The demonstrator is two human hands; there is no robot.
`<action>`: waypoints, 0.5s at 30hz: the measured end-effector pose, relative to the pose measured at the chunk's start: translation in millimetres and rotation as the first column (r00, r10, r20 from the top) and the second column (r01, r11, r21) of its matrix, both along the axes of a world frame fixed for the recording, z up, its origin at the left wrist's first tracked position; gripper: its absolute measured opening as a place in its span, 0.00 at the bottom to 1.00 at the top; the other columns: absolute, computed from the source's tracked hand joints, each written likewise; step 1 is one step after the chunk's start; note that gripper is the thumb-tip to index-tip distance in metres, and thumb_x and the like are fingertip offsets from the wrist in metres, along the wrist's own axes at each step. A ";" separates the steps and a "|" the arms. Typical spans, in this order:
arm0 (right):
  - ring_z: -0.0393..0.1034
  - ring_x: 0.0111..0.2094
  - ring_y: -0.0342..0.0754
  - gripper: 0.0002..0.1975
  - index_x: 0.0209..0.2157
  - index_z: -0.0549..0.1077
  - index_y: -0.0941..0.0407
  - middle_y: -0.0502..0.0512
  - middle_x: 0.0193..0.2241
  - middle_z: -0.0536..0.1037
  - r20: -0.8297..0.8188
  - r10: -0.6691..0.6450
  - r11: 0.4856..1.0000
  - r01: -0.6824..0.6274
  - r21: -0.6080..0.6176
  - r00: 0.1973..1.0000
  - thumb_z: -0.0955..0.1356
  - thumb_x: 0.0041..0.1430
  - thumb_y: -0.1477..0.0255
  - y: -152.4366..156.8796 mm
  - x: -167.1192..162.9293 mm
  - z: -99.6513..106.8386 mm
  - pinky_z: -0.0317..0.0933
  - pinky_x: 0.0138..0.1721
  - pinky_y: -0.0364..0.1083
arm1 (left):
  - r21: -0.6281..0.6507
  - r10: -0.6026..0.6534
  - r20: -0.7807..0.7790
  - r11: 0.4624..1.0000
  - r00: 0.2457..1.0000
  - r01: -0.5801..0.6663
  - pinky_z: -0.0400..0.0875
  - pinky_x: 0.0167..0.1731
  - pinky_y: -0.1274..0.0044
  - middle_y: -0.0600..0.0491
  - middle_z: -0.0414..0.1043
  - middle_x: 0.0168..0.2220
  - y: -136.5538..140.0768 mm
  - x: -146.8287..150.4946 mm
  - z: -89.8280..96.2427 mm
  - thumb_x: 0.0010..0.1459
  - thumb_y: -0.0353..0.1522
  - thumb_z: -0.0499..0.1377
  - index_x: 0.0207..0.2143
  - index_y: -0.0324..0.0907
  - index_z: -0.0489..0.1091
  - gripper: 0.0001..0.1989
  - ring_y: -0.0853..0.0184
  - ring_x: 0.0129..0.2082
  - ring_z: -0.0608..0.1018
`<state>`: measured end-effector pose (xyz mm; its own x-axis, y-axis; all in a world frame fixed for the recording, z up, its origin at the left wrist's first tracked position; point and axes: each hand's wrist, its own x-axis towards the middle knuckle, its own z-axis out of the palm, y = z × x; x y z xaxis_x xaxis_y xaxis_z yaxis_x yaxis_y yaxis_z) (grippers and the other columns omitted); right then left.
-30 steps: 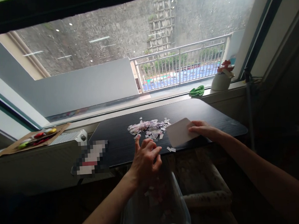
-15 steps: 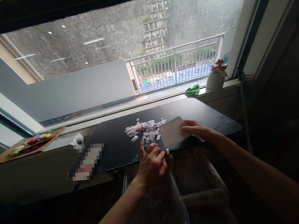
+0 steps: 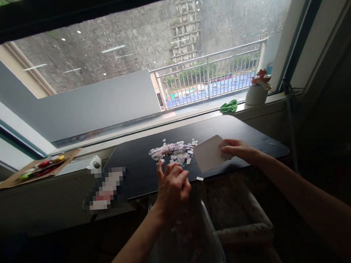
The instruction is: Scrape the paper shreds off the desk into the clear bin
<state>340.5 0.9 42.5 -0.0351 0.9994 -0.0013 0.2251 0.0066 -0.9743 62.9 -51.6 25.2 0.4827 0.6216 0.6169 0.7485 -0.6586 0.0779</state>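
Observation:
My right hand [image 3: 238, 149] grips a white plastic scraper [image 3: 210, 154], a flat sheet with rounded corners, thumb on top. The scraper is tilted over the black table [image 3: 143, 180], just right of a heap of small torn paper scraps [image 3: 172, 151]. At the table's front edge, below the heap, is my left hand [image 3: 172, 183]. Its index finger points forward and the other fingers are loosely bent, with nothing visible in them. One white scrap [image 3: 199, 178] lies on the edge between my hands. Below my left hand stands a clear plastic bin [image 3: 214, 233] with some scraps inside.
A stool-like frame [image 3: 245, 232] stands right of the bin. On the windowsill are a green cloth [image 3: 228, 106] and a white spray bottle [image 3: 256, 91]. A radiator [image 3: 81, 165] and cardboard [image 3: 4, 181] with colourful items are at left. A blurred-out item [image 3: 107, 190] lies at the table's left end.
My left hand has moved left, away from the small scrap at the table edge, which now lies alone. My right hand still holds the scraper. The view has shifted slightly.

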 end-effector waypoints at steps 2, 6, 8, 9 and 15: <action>0.66 0.25 0.45 0.12 0.30 0.74 0.57 0.52 0.24 0.75 -0.010 0.014 1.000 -0.014 0.018 1.000 0.69 0.40 0.67 2.7 -9.7 -3.3 0.58 0.24 0.43 | 0.003 0.087 0.044 0.996 0.995 -0.087 0.38 0.62 0.49 0.51 0.74 0.35 7.6 -12.3 5.7 0.56 0.29 0.55 0.36 0.44 0.74 0.09 0.58 0.47 0.71; 0.67 0.26 0.45 0.11 0.29 0.74 0.57 0.51 0.24 0.75 -0.004 0.062 0.997 -0.062 0.054 0.998 0.69 0.41 0.68 6.7 -27.3 -8.8 0.60 0.26 0.43 | 0.016 0.201 0.080 0.979 0.976 -0.202 0.41 0.61 0.50 0.52 0.74 0.34 23.1 -38.2 3.8 0.56 0.29 0.54 0.35 0.45 0.74 0.09 0.58 0.47 0.72; 0.69 0.27 0.46 0.10 0.30 0.75 0.57 0.51 0.26 0.76 0.025 0.084 0.994 -0.086 0.063 0.996 0.69 0.42 0.69 7.2 -27.4 -10.0 0.62 0.28 0.43 | 0.011 0.230 0.101 0.973 0.968 -0.232 0.43 0.60 0.51 0.52 0.75 0.34 28.7 -46.9 -3.9 0.55 0.29 0.54 0.34 0.44 0.73 0.08 0.58 0.46 0.72; 0.69 0.28 0.46 0.10 0.30 0.75 0.57 0.52 0.26 0.77 0.041 0.089 0.994 -0.091 0.065 0.995 0.69 0.42 0.69 6.9 -24.6 -10.2 0.63 0.29 0.43 | 0.003 0.240 0.113 0.970 0.964 -0.242 0.44 0.60 0.51 0.52 0.75 0.34 30.9 -49.8 -8.5 0.55 0.29 0.54 0.34 0.44 0.73 0.08 0.58 0.46 0.73; 0.71 0.29 0.48 0.10 0.29 0.76 0.57 0.52 0.26 0.78 0.140 -0.012 0.998 0.004 0.057 0.990 0.70 0.42 0.68 -3.8 16.3 -8.3 0.65 0.30 0.44 | -0.045 0.315 0.218 0.949 0.924 -0.313 0.51 0.57 0.52 0.51 0.75 0.36 38.4 -53.8 -25.5 0.54 0.31 0.54 0.34 0.45 0.73 0.08 0.57 0.46 0.73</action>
